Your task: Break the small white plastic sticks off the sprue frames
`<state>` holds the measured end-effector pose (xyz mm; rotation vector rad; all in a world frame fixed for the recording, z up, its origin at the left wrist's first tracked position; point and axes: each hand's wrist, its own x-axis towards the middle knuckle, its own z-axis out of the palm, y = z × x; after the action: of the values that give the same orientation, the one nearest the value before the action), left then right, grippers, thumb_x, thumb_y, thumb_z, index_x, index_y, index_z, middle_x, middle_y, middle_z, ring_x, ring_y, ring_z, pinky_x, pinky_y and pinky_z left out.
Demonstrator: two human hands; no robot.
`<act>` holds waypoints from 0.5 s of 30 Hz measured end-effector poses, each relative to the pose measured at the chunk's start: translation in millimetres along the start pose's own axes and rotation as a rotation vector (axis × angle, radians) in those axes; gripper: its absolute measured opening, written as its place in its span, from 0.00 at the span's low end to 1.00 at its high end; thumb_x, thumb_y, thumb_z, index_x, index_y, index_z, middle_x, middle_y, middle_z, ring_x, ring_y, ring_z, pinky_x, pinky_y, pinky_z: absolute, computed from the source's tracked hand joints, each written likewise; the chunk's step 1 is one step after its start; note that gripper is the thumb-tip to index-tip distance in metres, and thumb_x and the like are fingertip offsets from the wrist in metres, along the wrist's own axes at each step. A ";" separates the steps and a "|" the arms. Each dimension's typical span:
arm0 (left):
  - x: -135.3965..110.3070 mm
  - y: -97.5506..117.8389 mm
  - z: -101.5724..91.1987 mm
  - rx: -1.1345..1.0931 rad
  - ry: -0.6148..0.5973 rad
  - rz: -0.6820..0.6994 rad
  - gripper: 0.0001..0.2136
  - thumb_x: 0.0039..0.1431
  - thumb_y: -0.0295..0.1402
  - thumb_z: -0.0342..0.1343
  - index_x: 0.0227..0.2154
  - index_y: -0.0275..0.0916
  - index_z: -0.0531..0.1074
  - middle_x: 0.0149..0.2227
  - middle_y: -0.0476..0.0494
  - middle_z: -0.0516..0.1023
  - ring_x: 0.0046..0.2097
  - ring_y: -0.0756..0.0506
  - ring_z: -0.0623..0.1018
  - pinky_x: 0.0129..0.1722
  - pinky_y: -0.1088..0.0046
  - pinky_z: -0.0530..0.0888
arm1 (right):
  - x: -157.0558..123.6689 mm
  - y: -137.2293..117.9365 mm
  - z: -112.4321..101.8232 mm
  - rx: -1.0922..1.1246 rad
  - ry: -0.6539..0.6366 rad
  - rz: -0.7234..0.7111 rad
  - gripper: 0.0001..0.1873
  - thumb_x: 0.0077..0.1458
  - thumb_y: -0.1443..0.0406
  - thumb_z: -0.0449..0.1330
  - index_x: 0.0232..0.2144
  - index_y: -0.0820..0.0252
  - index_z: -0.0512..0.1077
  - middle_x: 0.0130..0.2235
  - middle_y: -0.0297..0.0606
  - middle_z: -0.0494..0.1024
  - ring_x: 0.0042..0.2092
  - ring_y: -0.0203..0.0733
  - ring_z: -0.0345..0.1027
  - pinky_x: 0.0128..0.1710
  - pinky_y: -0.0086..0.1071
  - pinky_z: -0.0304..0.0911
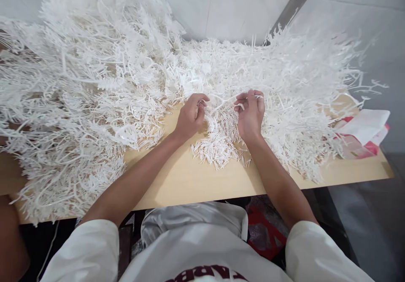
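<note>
My left hand is closed, its fingers curled in a pinch at one end of a thin white branched plastic piece. The other end of that piece runs to my right hand, whose fingers are bent round it. Just below and between my hands lies a small heap of short white plastic sticks on the wooden table. A large tangled pile of white branched plastic pieces rises on the left. More of them spread behind and to the right of my hands.
On the table's right end lies a red and white plastic packet. A tiled wall stands behind the table. At the far left edge, part of another person's limb shows near the pile.
</note>
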<state>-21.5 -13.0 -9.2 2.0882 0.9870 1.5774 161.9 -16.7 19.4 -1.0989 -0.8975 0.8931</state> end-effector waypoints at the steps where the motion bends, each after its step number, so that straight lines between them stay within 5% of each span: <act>1: -0.6 -0.3 -0.2 0.031 0.016 0.017 0.08 0.70 0.34 0.41 0.42 0.43 0.65 0.38 0.45 0.74 0.39 0.50 0.75 0.42 0.69 0.73 | -1.2 -1.2 0.9 0.024 0.013 0.001 0.19 0.55 0.46 0.58 0.34 0.50 0.60 0.34 0.27 0.74 0.34 0.31 0.72 0.29 0.26 0.65; 8: -3.7 -6.1 0.7 -0.011 0.326 0.063 0.09 0.71 0.37 0.36 0.35 0.44 0.57 0.37 0.45 0.70 0.42 0.48 0.72 0.41 0.66 0.71 | -1.2 -5.5 0.0 0.080 -0.034 0.025 0.22 0.54 0.40 0.54 0.38 0.47 0.58 0.31 0.27 0.73 0.30 0.33 0.72 0.23 0.26 0.65; 15: -1.3 -8.2 2.8 -0.034 0.430 -0.009 0.12 0.70 0.41 0.38 0.31 0.43 0.55 0.31 0.47 0.63 0.34 0.49 0.68 0.34 0.69 0.67 | 6.8 -2.1 -6.1 -0.011 -0.060 -0.007 0.22 0.54 0.40 0.54 0.41 0.45 0.60 0.27 0.26 0.64 0.25 0.30 0.63 0.20 0.25 0.58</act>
<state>-21.7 -7.8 -16.2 1.7521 1.0887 2.0731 170.3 -13.0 21.1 -1.0827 -0.9564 0.9199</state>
